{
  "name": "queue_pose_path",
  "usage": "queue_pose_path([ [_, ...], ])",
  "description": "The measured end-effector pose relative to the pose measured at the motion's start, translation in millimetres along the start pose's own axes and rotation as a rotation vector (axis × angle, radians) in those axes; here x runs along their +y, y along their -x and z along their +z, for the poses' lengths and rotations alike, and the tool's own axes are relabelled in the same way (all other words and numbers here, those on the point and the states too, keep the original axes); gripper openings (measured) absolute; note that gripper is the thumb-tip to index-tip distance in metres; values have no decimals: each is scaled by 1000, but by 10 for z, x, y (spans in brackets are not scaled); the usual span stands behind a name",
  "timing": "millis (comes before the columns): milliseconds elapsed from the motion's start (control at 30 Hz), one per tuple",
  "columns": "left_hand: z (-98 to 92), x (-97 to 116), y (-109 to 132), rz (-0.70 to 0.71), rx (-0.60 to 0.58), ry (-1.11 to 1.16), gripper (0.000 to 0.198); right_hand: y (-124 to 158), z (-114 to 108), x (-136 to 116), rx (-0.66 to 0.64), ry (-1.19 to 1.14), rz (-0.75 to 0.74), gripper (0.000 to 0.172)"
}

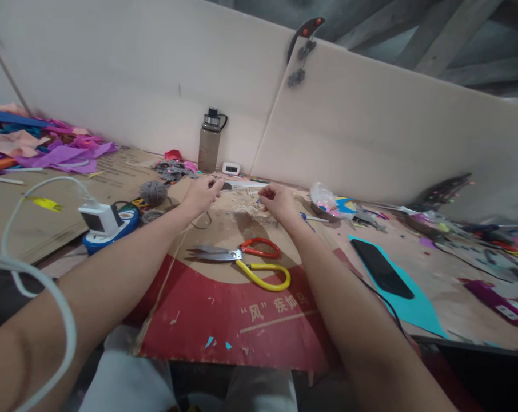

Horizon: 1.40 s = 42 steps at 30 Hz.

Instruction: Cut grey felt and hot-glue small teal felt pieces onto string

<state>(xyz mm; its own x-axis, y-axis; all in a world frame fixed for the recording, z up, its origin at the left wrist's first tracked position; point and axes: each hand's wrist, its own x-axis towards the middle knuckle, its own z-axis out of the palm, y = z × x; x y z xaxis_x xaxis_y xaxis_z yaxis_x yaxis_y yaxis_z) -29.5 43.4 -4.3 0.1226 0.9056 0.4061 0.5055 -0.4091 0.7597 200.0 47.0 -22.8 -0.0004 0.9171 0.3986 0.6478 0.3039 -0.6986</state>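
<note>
My left hand is over the far part of the cardboard, its fingers curled together. A small dark flat piece shows at its fingertips; its kind is too small to tell. Across a short gap, my right hand has thumb and fingers pinched, and what they hold is too small to make out. Between and below the hands, pale scraps lie on the cardboard sheet. Nearer to me rest scissors with one red and one yellow handle, blades pointing left.
Grey yarn and a blue power socket with a white charger are at left. A bottle and small white clock stand by the wall. A phone lies right on turquoise sheet. A white cable loops across my left arm.
</note>
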Motion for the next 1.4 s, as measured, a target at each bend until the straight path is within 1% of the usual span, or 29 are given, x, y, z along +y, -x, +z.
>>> queue_pose_path([
  [100, -3, 23, 10, -1, 5, 10, 32, 16, -64, -99, 50, 6, -70, 13],
  [167, -7, 38, 18, -6, 7, 10, 31, 32, -98, -165, 67, -6, -88, 13],
  [300, -5, 39, 20, -1, 9, 1, 32, 83, -131, -296, 57, -59, -102, 13],
  [433, 7, 5, 0, -4, 4, 19, 32, 131, -117, -395, 51, -51, -150, 13],
  [600, 11, -22, -19, 1, 5, 7, 35, 153, -90, -430, 28, -103, -159, 12],
  [800, 14, -37, -25, 15, 6, -24, 36, 159, -81, -436, 47, -216, -142, 12],
  [867, 13, -41, -27, 20, 0, -30, 36, 154, -65, -444, 19, -287, -115, 14],
  [933, 11, -48, -28, 29, -8, -41, 36, 138, -37, -434, -38, -357, -80, 21],
  [1000, 10, -54, -29, 29, -8, -47, 37, 112, -1, -388, -89, -361, -51, 24],
  [1067, 11, -57, -27, 19, -4, -39, 37, 88, 39, -299, -115, -246, -29, 25],
  [1100, 11, -58, -26, 14, -3, -33, 37, 79, 60, -243, -121, -134, -24, 26],
  [1200, 13, -56, -23, 10, -4, -17, 36, 73, 130, -78, -198, 366, -52, 28],
  [1267, 12, -53, -23, 4, -6, -15, 36, 80, 172, -8, -284, 598, -67, 24],
  [1333, 10, -49, -22, -7, -4, -13, 36, 82, 198, 19, -341, 664, -55, 22],
  [1400, 8, -44, -21, -9, -3, -12, 36, 73, 207, 17, -349, 677, -37, 23],
])
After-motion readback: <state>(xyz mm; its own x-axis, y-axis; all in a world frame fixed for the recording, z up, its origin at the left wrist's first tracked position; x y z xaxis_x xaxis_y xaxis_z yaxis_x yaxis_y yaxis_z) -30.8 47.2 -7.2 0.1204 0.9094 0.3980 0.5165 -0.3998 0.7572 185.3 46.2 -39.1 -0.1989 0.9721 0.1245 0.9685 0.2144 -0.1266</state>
